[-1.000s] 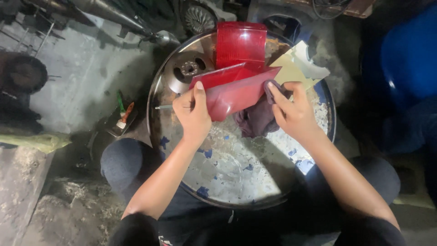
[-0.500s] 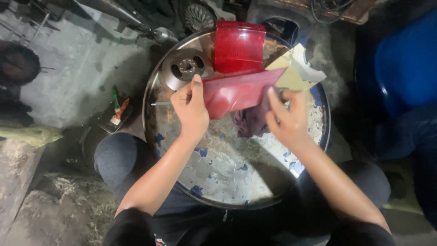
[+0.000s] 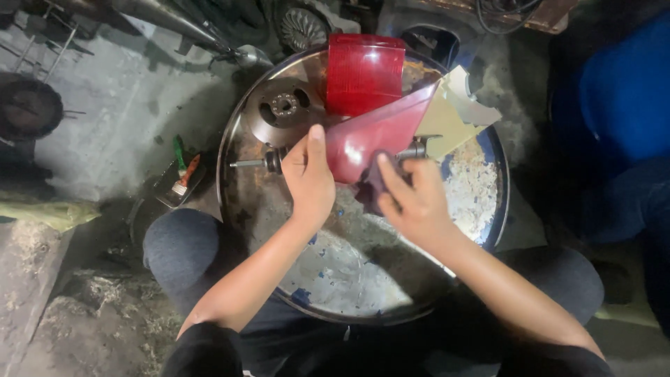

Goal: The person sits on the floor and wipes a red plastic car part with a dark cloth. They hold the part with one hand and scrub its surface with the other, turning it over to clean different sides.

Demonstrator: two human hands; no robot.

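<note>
A glossy red pointed panel (image 3: 380, 132) lies tilted over the round metal drum top (image 3: 258, 202). My left hand (image 3: 309, 178) grips its near left edge, thumb up against the red surface. My right hand (image 3: 412, 199) presses a dark cloth (image 3: 370, 187) against the panel's lower edge. Behind the panel stands a red ribbed lamp cover (image 3: 363, 73). A metal axle rod (image 3: 252, 163) runs across the drum under my hands.
A brake disc (image 3: 283, 108) rests on the drum's far left. A pale yellow sheet (image 3: 453, 115) lies at the far right. Small tools (image 3: 183, 174) lie on the floor to the left. A blue container (image 3: 621, 105) stands at the right. My knees flank the drum.
The red panel has tipped up more steeply, its point toward the far right. My right hand has slid left along its lower edge with the cloth. The view has shifted slightly.
</note>
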